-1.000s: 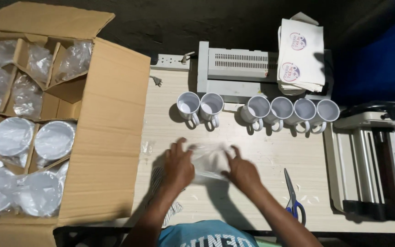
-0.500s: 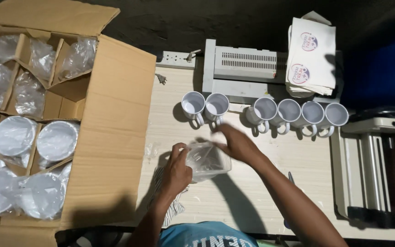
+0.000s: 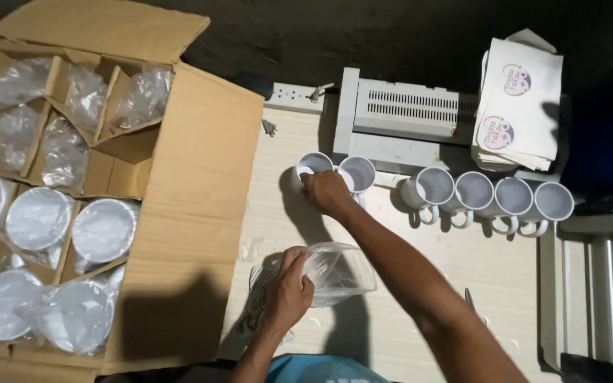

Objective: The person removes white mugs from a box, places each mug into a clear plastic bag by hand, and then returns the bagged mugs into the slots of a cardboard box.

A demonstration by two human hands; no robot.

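Your right hand (image 3: 326,191) is closed over the rim of a white mug (image 3: 313,165), which stands on the table (image 3: 420,284) at the left end of the mug row, touching the second mug (image 3: 360,172). Your left hand (image 3: 289,292) pinches a clear plastic bag (image 3: 338,273) lying in front of that mug, beside the cardboard box (image 3: 193,213).
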